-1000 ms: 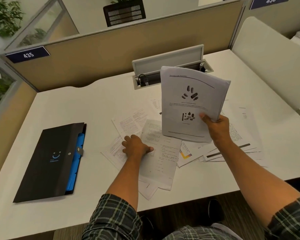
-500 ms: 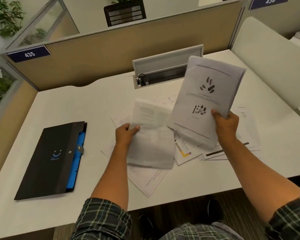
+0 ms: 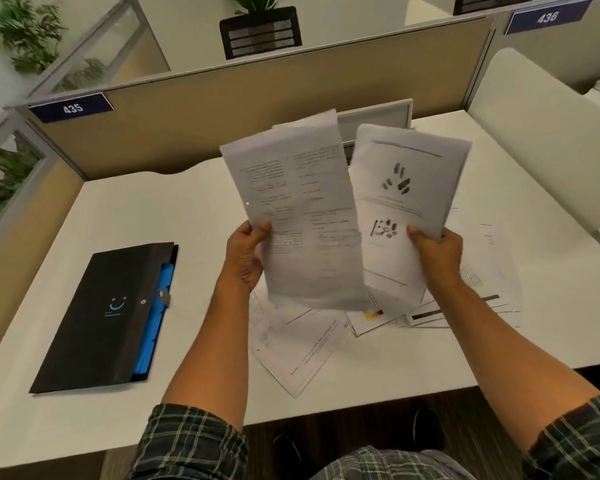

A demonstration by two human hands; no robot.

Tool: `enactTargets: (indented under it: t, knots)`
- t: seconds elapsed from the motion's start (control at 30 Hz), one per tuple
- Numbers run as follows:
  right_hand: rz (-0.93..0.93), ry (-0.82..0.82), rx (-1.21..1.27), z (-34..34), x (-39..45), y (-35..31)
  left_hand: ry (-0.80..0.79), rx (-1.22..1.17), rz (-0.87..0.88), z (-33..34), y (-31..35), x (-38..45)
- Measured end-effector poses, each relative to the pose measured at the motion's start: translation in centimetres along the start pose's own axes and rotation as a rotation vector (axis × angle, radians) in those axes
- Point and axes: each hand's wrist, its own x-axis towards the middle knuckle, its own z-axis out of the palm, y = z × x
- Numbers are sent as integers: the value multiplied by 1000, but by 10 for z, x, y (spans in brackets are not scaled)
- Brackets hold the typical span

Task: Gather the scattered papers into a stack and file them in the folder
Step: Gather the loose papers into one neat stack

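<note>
Lying flat at the left of the white worktop (image 3: 194, 216), a black folder (image 3: 101, 320) is closed, with blue dividers showing along its right edge. Just right of it, the left hand (image 3: 245, 258) holds a printed sheet (image 3: 302, 220) upright above the worktop, fingers (image 3: 264, 226) pinching its lower left edge, thumb on the front. This sheet overlaps the left edge of a stack of pages (image 3: 409, 188) gripped by the right hand (image 3: 437, 251) at its lower right corner, thumb on the front page. Under both hands, loose papers (image 3: 302, 348) lie scattered and overlapping on the worktop, some reaching its near edge, others spreading to the right.
</note>
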Motion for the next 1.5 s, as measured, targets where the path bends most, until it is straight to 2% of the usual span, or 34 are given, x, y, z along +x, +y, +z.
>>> enactTargets:
  t: [0.17, 0.27, 0.33, 0.5, 0.63, 0.83, 1.0, 1.07, 1.13, 1.23, 1.3, 1.4, 1.5]
  knots:
    - [-21, -381, -68, 25, -24, -5, 91, 128, 4, 26, -7, 2]
    - [-70, -497, -79, 35, -33, -12, 164, 273, 15, 31, -9, -2]
    - [-70, -524, -55, 38, -35, -17, 154, 278, -4, 28, -11, -3]
    - [-107, -525, -7, 46, -35, -26, -4, 268, -94, 23, -10, -5]
    - [-102, -631, 166, 50, -37, -34, 54, 278, -45, 28, -7, -7]
    - [-238, -599, 84, 49, -37, -37, -11, 263, 0, 35, -2, -10]
    - [-181, -621, 30, 33, -31, -6, -27, 342, -59, 11, -34, -17]
    - [-145, -600, 7, 27, -31, 5, 4, 441, -127, -2, -53, -20]
    - [-126, -544, 1, 24, -31, 10, 122, 618, -192, -12, -66, -19]
    - [-125, -449, 17, 21, -26, 12, 397, 1078, -285, -22, -79, -18]
    - [-135, -397, 25, 18, -23, 13, 502, 1327, -353, -21, -86, -23]
    - [-155, -338, 52, 13, -20, 11, 518, 1552, -355, -19, -97, -28]
    - [-156, -294, 64, 9, -16, 12, 530, 1621, -353, -15, -97, -23]
